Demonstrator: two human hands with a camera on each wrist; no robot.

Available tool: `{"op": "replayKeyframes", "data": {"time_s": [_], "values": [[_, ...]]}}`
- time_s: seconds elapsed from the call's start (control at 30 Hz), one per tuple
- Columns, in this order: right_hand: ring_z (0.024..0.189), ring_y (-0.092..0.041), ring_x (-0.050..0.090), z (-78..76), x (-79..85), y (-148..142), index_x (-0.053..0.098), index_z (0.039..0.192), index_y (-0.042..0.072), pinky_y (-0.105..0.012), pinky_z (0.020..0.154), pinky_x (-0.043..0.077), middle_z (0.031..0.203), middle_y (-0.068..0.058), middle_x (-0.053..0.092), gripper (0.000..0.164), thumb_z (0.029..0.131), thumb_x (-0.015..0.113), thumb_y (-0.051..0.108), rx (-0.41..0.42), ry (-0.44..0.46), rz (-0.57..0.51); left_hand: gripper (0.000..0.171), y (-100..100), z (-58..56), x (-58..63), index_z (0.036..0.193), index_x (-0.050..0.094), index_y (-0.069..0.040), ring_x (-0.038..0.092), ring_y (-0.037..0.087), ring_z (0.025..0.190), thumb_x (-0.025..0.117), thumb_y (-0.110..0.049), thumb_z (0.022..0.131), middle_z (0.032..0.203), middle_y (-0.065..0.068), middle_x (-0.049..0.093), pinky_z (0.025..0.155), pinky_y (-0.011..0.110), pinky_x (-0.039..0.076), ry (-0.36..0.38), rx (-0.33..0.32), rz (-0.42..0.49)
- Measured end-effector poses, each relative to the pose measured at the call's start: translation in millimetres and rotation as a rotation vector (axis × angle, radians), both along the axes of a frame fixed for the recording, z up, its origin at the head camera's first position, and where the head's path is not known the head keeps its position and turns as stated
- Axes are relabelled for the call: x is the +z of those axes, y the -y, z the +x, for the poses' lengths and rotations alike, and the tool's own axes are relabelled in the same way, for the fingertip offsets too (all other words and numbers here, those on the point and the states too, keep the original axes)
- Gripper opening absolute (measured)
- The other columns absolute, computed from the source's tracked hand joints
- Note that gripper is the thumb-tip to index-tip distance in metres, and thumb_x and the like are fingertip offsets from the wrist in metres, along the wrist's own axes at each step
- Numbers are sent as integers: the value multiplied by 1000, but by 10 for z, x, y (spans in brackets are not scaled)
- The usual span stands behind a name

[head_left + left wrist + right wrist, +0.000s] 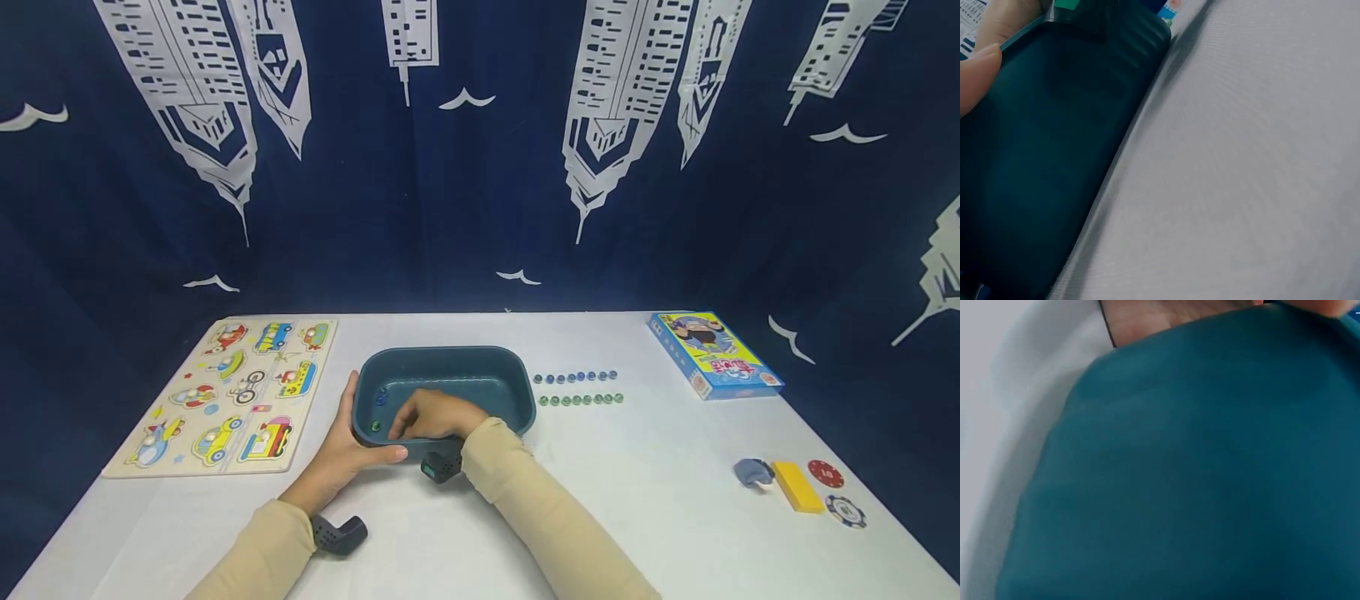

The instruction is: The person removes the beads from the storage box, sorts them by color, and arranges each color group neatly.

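Note:
My left hand (341, 454) grips the left end of a dark teal plastic bin (457, 357), fingers along its outer side and thumb over the front rim. The thumb also shows at the rim in the left wrist view. Inside the bin, my right hand (435, 414) reaches down with bent fingers near the floor. I cannot tell whether its fingertips pinch anything. Left of those fingers lie a green glass marble (376, 426) and blue marbles (381, 397). Beyond the bin's right end, a row of blue marbles (572, 377) runs behind a row of green marbles (577, 400).
A wooden vehicle puzzle board (225, 396) lies on the left. At the back right is a blue and yellow game box (712, 354). Nearer on the right are a grey-blue object (752, 472), a yellow block (798, 487), a red chip (826, 473) and a dark-and-white chip (846, 511).

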State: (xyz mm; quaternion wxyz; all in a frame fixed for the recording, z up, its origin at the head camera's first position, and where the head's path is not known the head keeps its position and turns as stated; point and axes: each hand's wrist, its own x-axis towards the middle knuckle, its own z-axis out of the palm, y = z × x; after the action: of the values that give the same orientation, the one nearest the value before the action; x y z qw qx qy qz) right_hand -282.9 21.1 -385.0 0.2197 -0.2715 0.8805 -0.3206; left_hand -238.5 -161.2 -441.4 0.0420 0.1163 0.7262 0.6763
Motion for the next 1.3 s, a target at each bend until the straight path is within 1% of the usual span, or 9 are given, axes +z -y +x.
{"op": "replayKeyframes", "data": {"time_s": [0.3,0.53,0.67,0.77,0.87,1.03,1.13,1.2,1.3], "values": [[77,-6,58,-1,4,74,80,86,10,-20,70,48,82,3,75,13,80,73,-1,1,-19,18,136,-14,-13,-17,159,-13,-20,-10,32,152,87,-4,69,167,7,-9,119,60,-6,-41,8,26],[76,-7,57,-6,-11,77,79,83,9,-20,67,48,77,5,73,13,81,73,-2,-18,-16,21,136,-23,-5,-10,159,-13,-19,-10,32,152,87,-4,69,167,7,-8,119,60,-7,-43,8,27],[75,-7,58,5,32,18,78,83,8,-20,67,48,77,5,72,12,81,72,-2,1,-16,-15,136,-26,0,4,159,-15,-21,-11,33,152,88,-6,69,167,7,-9,119,61,-6,-24,9,5],[71,-8,59,5,99,-80,77,86,4,-20,66,51,79,1,72,14,82,68,-5,20,-11,-91,136,-35,4,16,159,-15,-22,-10,33,152,88,-9,70,167,7,-8,120,60,-4,-8,9,-8],[70,-10,64,-1,179,-212,75,92,-2,-24,68,57,84,-6,72,13,86,64,-6,20,45,-217,135,-43,5,21,159,-15,-23,-7,33,153,87,-9,71,167,6,-7,121,58,-1,1,4,-8],[79,-20,72,-5,307,-483,70,106,-12,-39,78,62,103,-23,69,20,94,57,-2,30,166,-428,135,-49,12,38,158,-15,-26,-8,35,152,87,-10,71,167,7,-8,120,60,-2,-1,17,-32],[87,-26,72,-16,342,-677,64,113,-17,-49,86,59,110,-31,66,25,93,57,-3,51,197,-533,136,-49,17,38,159,-14,-25,-10,35,152,89,-11,70,167,7,-7,118,64,-5,-2,34,-53],[90,-28,72,-32,339,-810,61,116,-19,-53,89,56,108,-29,67,29,91,60,-4,52,197,-598,136,-44,16,32,159,-13,-25,-11,33,152,89,-11,70,168,5,-6,118,64,-6,3,38,-51],[91,-26,71,-55,323,-1000,60,116,-19,-52,91,56,99,-18,70,32,87,64,-5,9,164,-678,136,-36,19,32,160,-11,-24,-11,31,152,90,-10,69,168,4,-6,117,64,-8,-2,47,-47]]}}
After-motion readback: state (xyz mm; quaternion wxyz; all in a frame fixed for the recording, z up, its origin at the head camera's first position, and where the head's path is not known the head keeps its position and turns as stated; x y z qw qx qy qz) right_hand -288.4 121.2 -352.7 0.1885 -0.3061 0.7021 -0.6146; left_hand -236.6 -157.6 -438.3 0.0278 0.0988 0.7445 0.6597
